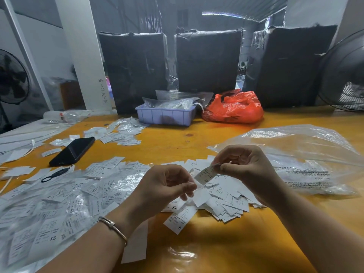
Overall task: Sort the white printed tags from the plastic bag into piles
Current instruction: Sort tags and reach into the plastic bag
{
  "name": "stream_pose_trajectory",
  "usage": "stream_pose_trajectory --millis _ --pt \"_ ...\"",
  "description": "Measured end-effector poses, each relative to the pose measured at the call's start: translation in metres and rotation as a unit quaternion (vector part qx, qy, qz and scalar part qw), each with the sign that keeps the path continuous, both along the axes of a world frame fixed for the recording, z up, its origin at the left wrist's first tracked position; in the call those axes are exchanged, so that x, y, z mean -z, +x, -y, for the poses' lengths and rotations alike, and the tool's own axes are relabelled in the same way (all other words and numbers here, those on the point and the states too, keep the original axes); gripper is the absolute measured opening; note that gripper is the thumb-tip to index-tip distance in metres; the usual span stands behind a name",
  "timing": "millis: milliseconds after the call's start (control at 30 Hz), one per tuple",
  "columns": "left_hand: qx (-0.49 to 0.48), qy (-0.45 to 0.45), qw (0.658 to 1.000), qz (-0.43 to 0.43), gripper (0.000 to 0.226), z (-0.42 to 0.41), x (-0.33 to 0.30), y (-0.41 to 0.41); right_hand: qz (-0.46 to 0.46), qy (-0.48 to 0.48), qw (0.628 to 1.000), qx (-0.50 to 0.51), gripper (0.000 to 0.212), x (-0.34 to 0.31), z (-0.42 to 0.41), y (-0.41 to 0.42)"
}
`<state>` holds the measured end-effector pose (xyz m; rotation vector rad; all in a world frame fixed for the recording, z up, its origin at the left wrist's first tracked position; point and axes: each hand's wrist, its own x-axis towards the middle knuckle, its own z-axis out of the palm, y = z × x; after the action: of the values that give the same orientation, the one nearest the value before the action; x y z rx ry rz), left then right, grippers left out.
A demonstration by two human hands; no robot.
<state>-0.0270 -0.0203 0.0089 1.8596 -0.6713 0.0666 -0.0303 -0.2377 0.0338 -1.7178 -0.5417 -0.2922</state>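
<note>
My right hand (244, 166) pinches one white printed tag (205, 175) by its top end above the table. My left hand (167, 186) hovers just left of it, fingers curled, thumb and forefinger close to the tag's lower edge; whether it touches the tag is unclear. Under both hands lies a loose heap of white tags (222, 201). One tag marked S (179, 218) lies at the heap's front edge. A wide spread of tags, some marked XS (53, 213), covers the table's left side. The big clear plastic bag (299, 154) lies open on the right.
A black phone (72, 151) and a black ring strap (53, 175) lie left of centre. Farther back are another scatter of tags (120, 133), a lilac tray (165, 115) holding clear bags, and an orange plastic bag (234, 108). Black-wrapped boxes (208, 60) and fans line the far edge.
</note>
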Motion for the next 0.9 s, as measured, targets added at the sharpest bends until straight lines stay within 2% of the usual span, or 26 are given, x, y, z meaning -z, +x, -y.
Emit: stream_pose_trajectory --millis 100,200,267,433,633,767,900 --pt "0.005 0.013 1.000 -0.003 0.015 0.0003 -0.0004 -0.0006 -0.002 -0.027 1.000 -0.004 0.004 0.0006 -0.0022 -0.0010" --pt "0.009 0.024 1.000 -0.012 0.008 0.0005 0.0001 -0.0006 -0.010 -0.037 0.999 -0.025 0.013 0.0016 -0.0045 -0.0017" --pt "0.009 0.030 0.999 -0.017 0.005 0.0005 0.0007 -0.0003 -0.024 -0.033 0.999 -0.035 0.009 0.0018 -0.0066 -0.0032" --pt "0.007 0.046 0.999 -0.020 0.008 0.0004 -0.0003 -0.0009 -0.032 -0.049 0.998 -0.031 0.013 0.0025 -0.0088 -0.0042" --pt "0.005 0.019 0.999 -0.036 0.022 0.0013 -0.0015 -0.0013 0.015 -0.057 0.998 0.023 0.014 0.0006 -0.0043 -0.0031" --pt "0.006 0.014 0.999 -0.045 0.005 0.0010 0.0006 0.0001 0.018 -0.068 0.997 0.030 0.015 0.0022 -0.0079 -0.0026" --pt "0.005 0.017 0.999 -0.044 0.004 0.0006 0.0002 0.0005 0.022 -0.081 0.996 0.026 0.013 0.0023 -0.0084 -0.0039"
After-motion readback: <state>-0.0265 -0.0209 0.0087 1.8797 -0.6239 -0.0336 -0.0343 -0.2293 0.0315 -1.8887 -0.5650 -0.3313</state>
